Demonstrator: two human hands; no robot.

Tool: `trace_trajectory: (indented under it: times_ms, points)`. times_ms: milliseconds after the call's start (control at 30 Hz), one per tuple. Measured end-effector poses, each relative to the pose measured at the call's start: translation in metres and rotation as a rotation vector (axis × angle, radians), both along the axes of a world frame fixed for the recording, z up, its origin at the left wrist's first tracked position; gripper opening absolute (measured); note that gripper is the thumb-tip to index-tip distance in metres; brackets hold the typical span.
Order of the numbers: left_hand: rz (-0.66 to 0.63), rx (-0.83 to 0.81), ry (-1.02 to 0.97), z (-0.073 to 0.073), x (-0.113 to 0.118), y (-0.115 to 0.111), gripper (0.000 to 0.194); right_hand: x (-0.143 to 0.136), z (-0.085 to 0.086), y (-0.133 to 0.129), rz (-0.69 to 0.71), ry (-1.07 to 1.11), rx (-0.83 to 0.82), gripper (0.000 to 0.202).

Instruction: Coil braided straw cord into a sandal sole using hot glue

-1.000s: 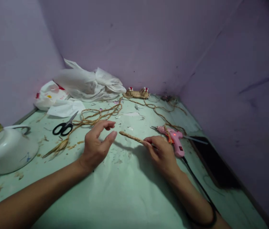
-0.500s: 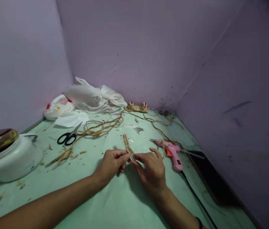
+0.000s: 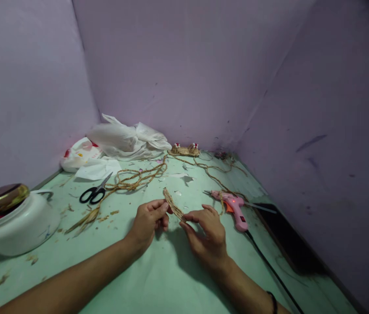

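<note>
A short, narrow strip of braided straw-coloured rope point(image 3: 174, 206) is held slanted above the green tabletop point(image 3: 132, 279). My right hand point(image 3: 206, 231) pinches its lower near end between thumb and forefinger, with the other fingers lifted. My left hand point(image 3: 150, 221) is closed at the strip's left edge, thumb and forefinger against its upper half. To the right of my right hand lies a pink glue gun point(image 3: 236, 209), its small red light on and its nozzle pointing left. A bit of rope crosses its front.
Black-handled scissors point(image 3: 95, 192) lie left beside a loose coil of twisted rope point(image 3: 135, 179). White plastic bags point(image 3: 127, 139) and a woven piece with red-and-white trims point(image 3: 184, 151) sit against the wall. A white pot point(image 3: 23, 226) stands far left; a dark flat object point(image 3: 289, 244) lies right.
The strip has tilted further, its far end leaning left. My left hand has shifted from the strip's near end up along its left edge; my right hand keeps the near end.
</note>
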State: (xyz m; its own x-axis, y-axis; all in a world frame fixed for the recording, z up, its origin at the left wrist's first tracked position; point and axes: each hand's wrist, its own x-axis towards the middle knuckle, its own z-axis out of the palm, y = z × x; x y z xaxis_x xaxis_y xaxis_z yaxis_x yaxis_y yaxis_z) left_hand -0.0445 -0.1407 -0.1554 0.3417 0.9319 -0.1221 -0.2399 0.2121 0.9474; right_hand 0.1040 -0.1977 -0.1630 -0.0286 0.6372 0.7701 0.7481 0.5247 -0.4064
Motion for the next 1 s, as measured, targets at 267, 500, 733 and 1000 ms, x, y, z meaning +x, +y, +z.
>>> trace_trajectory:
  times_ms: [267,500,733,1000]
  points:
    - [0.021,0.047,0.168,0.008,-0.015,0.015,0.03,0.013,-0.01,0.007,0.025,-0.004,-0.194,0.016]
    - [-0.004,0.353,0.453,0.03,-0.031,0.016,0.018,0.021,-0.003,0.007,0.086,-0.076,-0.29,0.013]
    - [-0.445,0.441,0.624,0.036,-0.028,0.007,0.01,0.009,0.004,0.004,0.22,-0.165,-0.213,0.021]
    - [-0.415,-0.006,0.413,0.021,-0.026,0.012,0.023,0.051,0.03,0.008,-0.295,-0.06,-0.127,0.019]
